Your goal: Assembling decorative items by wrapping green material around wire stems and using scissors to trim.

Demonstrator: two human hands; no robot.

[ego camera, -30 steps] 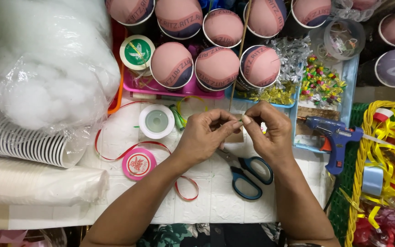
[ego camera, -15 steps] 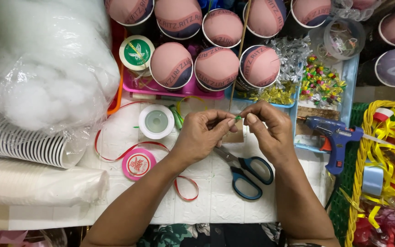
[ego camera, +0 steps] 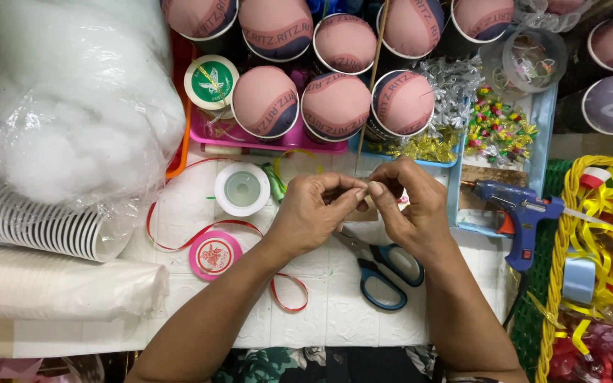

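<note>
White tiled bench (ego camera: 335,312) carries the work. Left hand (ego camera: 313,213) and right hand (ego camera: 409,209) meet at centre, each grip pinched narrow on a tiny piece (ego camera: 365,190), mostly hidden; it could slip loose. At 1 o'clock, a blue tray (ego camera: 544,113) holds small bows; at 12, a pink tray (ego camera: 203,131) holds covered cups.
</note>
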